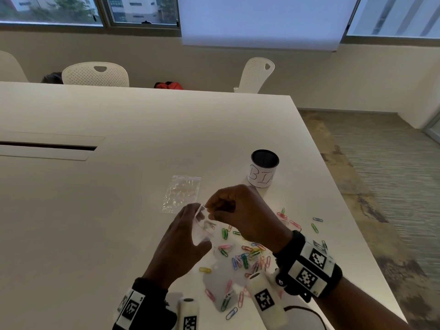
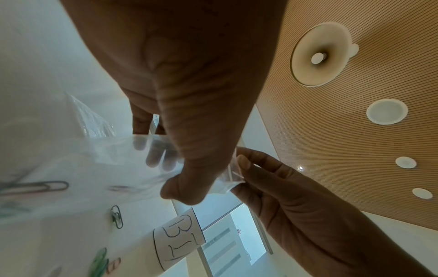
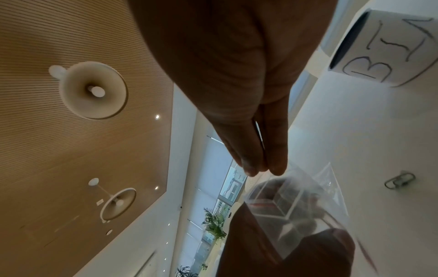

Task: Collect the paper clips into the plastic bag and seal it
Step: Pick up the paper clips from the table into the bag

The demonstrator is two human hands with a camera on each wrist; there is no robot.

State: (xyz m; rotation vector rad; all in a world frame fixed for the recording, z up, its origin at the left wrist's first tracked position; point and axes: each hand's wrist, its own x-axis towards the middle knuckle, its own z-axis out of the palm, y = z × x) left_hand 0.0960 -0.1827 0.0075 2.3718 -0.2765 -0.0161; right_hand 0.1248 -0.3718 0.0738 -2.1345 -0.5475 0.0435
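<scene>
A small clear plastic bag is held upright above the table by my left hand, thumb in front and fingers behind it. My right hand pinches the bag's top edge; in the left wrist view its thumb presses on the bag's corner. At least one clip shows dimly inside the bag. Several coloured paper clips lie scattered on the white table under and right of my hands. In the right wrist view my right hand hovers at the bag's open mouth.
A second clear bag lies flat just beyond my hands. A paper-wrapped cup marked "BIN" stands at the back right. The table's right edge runs close to the clips. White chairs stand along the far side.
</scene>
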